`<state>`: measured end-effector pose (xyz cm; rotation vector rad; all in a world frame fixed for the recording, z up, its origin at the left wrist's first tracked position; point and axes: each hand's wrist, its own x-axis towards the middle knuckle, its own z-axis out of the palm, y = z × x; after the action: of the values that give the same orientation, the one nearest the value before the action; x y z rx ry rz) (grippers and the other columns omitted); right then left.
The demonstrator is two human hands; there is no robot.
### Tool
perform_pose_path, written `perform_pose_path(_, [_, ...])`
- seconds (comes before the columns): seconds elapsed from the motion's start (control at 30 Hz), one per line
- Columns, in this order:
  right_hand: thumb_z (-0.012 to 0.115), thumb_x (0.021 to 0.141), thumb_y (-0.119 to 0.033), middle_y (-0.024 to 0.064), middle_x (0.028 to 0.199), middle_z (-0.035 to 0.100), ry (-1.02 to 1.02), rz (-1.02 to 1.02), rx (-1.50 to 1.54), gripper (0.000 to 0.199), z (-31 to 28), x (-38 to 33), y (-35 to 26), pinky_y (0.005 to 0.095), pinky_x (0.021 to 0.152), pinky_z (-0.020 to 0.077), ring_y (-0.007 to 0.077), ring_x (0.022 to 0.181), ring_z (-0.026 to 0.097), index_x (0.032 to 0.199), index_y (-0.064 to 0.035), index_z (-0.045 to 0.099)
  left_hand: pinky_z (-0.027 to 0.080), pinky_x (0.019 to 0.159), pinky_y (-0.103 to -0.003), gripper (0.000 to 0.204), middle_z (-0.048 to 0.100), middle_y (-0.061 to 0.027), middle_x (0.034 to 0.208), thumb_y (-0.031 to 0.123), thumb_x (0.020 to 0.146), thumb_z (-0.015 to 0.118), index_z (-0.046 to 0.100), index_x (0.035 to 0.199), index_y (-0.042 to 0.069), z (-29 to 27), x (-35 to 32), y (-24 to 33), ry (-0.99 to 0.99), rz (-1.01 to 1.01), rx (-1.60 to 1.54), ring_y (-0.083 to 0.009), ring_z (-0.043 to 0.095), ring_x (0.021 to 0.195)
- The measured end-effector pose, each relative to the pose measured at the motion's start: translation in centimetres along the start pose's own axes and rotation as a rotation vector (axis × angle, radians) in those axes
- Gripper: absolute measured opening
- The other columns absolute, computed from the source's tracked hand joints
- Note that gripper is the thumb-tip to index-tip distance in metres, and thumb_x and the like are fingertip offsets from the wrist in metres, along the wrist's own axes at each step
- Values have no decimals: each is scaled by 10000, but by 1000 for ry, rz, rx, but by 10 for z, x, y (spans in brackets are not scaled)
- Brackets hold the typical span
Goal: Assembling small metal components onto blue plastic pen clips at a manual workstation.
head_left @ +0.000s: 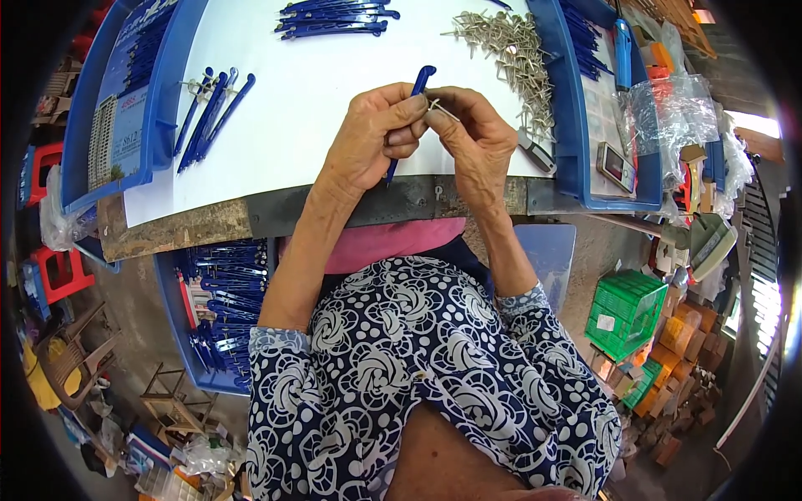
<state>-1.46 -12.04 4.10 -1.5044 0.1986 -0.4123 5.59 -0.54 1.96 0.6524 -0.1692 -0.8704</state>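
White board [317, 100] covers the worktop, set on a worn dark bench edge [251, 219], with blue trays along both sides.

At the far left a blue tray [159, 92] holds a printed card and, toward its top, a stack of blue plastic strips too crowded to count. Just right of it on the white surface lies a small group of blue strips [209, 117], about five, fanned out, some with metal clips at their upper ends. Below the bench, at the person's left, a blue bin [171, 321] is filled with many more blue strips, heaped beyond counting.

At the top centre another bundle of blue strips [334, 18] lies crosswise, roughly six.

In the middle, over the near edge of the board, the left hand [372, 138] is closed around one blue strip [420, 81], holding it upright between thumb and fingers, its tip showing above the knuckles and its tail below the palm. The right hand [476, 142] pinches one small metal clip [439, 107] at the strip, the two hands touching.

Right of the hands a loose pile of metal clips [514, 54] spreads over the board, dozens at least. The right blue tray [576, 125] holds more blue strips at its top and a small phone-like device [616, 167]. Further right, a green crate [626, 305] stands on the floor.
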Motion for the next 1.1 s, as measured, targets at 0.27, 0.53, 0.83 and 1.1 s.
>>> perform_pose_path(0.27, [652,722,6,2,867,475,-31,-198,-346,200,-8,6,0,170,585,365,50,697,428,918,-31,630,265,376,-123,164,512,-21,634,99,858,521,548,935,-44,1,1,-4,-6,70,70,-5,349,446])
perform_pose_path(0.53, [672,701,-12,3,840,463,-42,-260,-373,207,-10,8,1,181,573,349,58,689,415,906,-29,643,222,386,-130,154,460,17,613,111,867,512,543,940,-21,2,0,-2,14,70,188,-5,298,449])
perform_pose_path(0.83, [667,695,12,17,869,481,-67,-129,-297,290,-13,2,0,178,587,362,63,710,427,980,-5,614,205,381,-136,126,444,31,589,102,852,523,553,901,-10,1,0,2,55,76,266,-1,283,438])
perform_pose_path(1.1, [457,896,-299,0,551,441,-280,432,177,363,-27,7,-2,168,363,202,18,418,275,875,47,568,204,398,-141,132,456,39,586,125,846,517,564,891,10,4,-2,6,66,137,530,3,307,459])
